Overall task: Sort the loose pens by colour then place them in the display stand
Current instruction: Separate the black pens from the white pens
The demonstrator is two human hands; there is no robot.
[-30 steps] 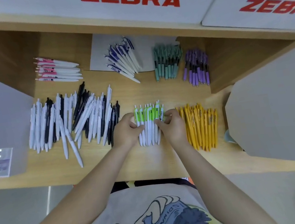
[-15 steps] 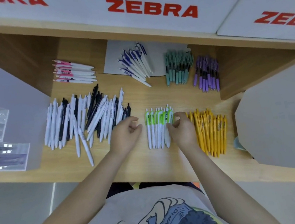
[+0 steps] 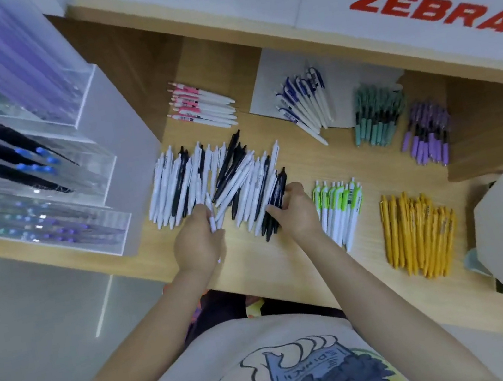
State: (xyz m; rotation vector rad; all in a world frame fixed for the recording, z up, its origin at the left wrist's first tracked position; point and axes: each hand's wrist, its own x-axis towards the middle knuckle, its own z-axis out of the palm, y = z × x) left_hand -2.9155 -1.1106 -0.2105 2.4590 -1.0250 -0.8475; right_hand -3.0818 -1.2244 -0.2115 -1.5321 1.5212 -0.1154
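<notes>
Wooden counter (image 3: 290, 270), both hands at black-and-white pens (image 3: 224, 178).

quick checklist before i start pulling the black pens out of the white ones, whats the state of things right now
1. Black and white pile is separated by colour: not ok, black and white pens lie mixed together.
2. Left hand has hold of pens: ok, it grips a few white ones at the pile's near edge.
3. Right hand is on black pens: ok, its fingers hold a black bundle at the pile's right end.
4. Green pens sit apart from the pile: ok, a strip of wood shows between them.
5. Other colour groups are tidy: ok, yellow pens, purple pens and pink pens each lie alone.
6. Free slot in the display stand: cannot tell, too blurred.
</notes>
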